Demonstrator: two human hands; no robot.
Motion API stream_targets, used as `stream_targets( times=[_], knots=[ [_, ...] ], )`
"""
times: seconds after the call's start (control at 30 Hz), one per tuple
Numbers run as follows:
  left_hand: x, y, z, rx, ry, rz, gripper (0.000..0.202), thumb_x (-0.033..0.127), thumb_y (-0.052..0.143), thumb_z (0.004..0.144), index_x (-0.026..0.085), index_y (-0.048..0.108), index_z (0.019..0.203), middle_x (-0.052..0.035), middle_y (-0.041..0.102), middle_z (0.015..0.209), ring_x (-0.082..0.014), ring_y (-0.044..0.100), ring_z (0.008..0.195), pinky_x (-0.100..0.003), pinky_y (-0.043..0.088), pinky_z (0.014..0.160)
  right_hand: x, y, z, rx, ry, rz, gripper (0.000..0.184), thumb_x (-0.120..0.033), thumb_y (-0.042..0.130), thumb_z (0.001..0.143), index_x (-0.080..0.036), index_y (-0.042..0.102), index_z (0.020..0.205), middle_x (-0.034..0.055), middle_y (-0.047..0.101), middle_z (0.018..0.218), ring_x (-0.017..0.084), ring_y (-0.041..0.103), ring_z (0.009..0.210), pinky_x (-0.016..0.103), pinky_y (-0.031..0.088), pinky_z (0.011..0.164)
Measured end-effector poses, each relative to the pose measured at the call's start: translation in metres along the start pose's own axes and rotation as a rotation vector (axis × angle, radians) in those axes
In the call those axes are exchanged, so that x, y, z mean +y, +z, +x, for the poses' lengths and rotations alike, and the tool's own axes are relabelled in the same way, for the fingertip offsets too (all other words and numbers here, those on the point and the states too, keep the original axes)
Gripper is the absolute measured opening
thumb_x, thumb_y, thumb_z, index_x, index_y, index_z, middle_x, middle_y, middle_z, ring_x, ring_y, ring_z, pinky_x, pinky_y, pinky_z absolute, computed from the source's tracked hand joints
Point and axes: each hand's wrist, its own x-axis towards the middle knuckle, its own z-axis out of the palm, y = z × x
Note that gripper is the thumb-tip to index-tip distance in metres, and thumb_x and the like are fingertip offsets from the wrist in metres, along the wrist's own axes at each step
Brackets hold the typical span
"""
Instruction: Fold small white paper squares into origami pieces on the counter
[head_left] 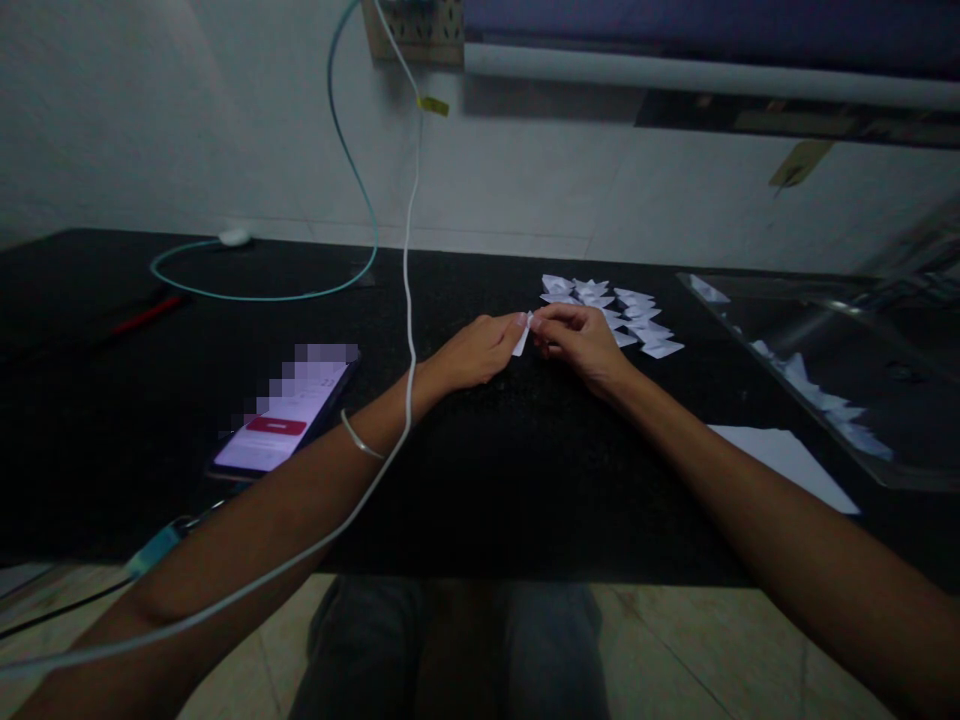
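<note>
A small white folded paper piece (523, 337) is held between both my hands above the black countertop (480, 480). My left hand (480, 350) pinches its left side with the fingertips closed. My right hand (577, 340) pinches its right side, fingers curled together. Just behind my right hand lies a pile of several similar folded white paper pieces (622, 315).
A lit phone (289, 415) lies at the left of the countertop. A white cable (409, 300) hangs down over my left forearm; a teal cable (262, 290) loops at the back left. A white sheet (784, 460) and a clear tray (832, 370) holding paper pieces are at the right.
</note>
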Motion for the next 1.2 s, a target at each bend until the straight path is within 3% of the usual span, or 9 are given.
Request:
stream_targets(
  times=[0.17, 0.3, 0.43, 0.53, 0.67, 0.87, 1.0, 1.2],
  knots=[
    [-0.004, 0.000, -0.001, -0.045, -0.013, 0.047, 0.039, 0.049, 0.044, 0.100, 0.022, 0.064, 0.079, -0.0012, 0.057, 0.063, -0.0160, 0.053, 0.060, -0.029, 0.042, 0.066, 0.002, -0.001, 0.002, 0.002, -0.006, -0.092, 0.011, -0.030, 0.073, 0.074, -0.020, 0.068, 0.074, -0.0012, 0.058, 0.061, 0.012, 0.048, 0.055, 0.029, 0.036, 0.051],
    [-0.001, -0.002, 0.000, -0.072, -0.042, -0.058, 0.037, 0.053, 0.052, 0.096, 0.022, 0.066, 0.080, -0.0023, 0.060, 0.069, -0.0177, 0.057, 0.068, -0.029, 0.044, 0.071, 0.005, -0.002, 0.004, -0.015, -0.028, -0.130, 0.010, -0.028, 0.072, 0.072, -0.021, 0.066, 0.074, -0.0029, 0.055, 0.057, 0.011, 0.046, 0.053, 0.028, 0.034, 0.051],
    [0.004, -0.006, 0.001, -0.158, -0.069, -0.222, 0.051, 0.055, 0.038, 0.100, 0.020, 0.063, 0.073, -0.0032, 0.057, 0.064, -0.0153, 0.053, 0.061, -0.027, 0.045, 0.062, 0.008, -0.004, 0.005, -0.026, -0.031, -0.117, 0.011, -0.030, 0.071, 0.073, -0.022, 0.064, 0.076, -0.0032, 0.056, 0.057, 0.011, 0.047, 0.052, 0.028, 0.034, 0.051],
    [0.003, -0.007, 0.002, -0.196, -0.045, -0.263, 0.045, 0.054, 0.045, 0.098, 0.019, 0.062, 0.075, -0.0025, 0.057, 0.066, -0.0134, 0.052, 0.060, -0.025, 0.044, 0.059, 0.010, -0.004, 0.006, -0.045, -0.033, -0.139, 0.010, -0.029, 0.069, 0.074, -0.022, 0.064, 0.079, -0.0028, 0.055, 0.058, 0.012, 0.047, 0.052, 0.029, 0.035, 0.051],
    [-0.002, -0.003, 0.004, -0.145, -0.069, -0.221, 0.038, 0.049, 0.050, 0.097, 0.019, 0.059, 0.077, -0.0015, 0.056, 0.067, -0.0113, 0.050, 0.057, -0.024, 0.041, 0.056, 0.011, -0.002, 0.006, -0.022, -0.054, -0.166, 0.009, -0.028, 0.067, 0.076, -0.022, 0.063, 0.081, -0.0018, 0.056, 0.060, 0.013, 0.049, 0.055, 0.031, 0.038, 0.053],
    [0.000, -0.002, 0.005, -0.003, -0.103, -0.095, 0.032, 0.038, 0.045, 0.099, 0.019, 0.054, 0.074, -0.0009, 0.055, 0.066, -0.0115, 0.052, 0.059, -0.024, 0.039, 0.056, 0.007, -0.002, 0.005, 0.162, -0.190, -0.147, 0.009, -0.030, 0.068, 0.077, -0.023, 0.063, 0.078, -0.0012, 0.059, 0.065, 0.014, 0.052, 0.057, 0.031, 0.042, 0.054],
    [0.000, -0.002, 0.004, 0.063, -0.064, 0.001, 0.031, 0.035, 0.045, 0.098, 0.019, 0.054, 0.073, -0.0006, 0.055, 0.067, -0.0124, 0.051, 0.062, -0.025, 0.038, 0.059, 0.004, -0.001, 0.002, 0.154, -0.277, -0.254, 0.010, -0.032, 0.069, 0.079, -0.022, 0.068, 0.079, 0.0027, 0.067, 0.075, 0.019, 0.060, 0.071, 0.035, 0.048, 0.063],
    [0.002, -0.002, 0.003, 0.024, 0.021, 0.151, 0.032, 0.035, 0.044, 0.099, 0.018, 0.059, 0.076, -0.0013, 0.059, 0.068, -0.0133, 0.051, 0.063, -0.027, 0.036, 0.061, 0.007, 0.002, 0.000, 0.159, -0.285, -0.332, 0.013, -0.033, 0.070, 0.080, -0.020, 0.071, 0.077, 0.0047, 0.068, 0.072, 0.020, 0.061, 0.068, 0.037, 0.049, 0.066]
  ],
)
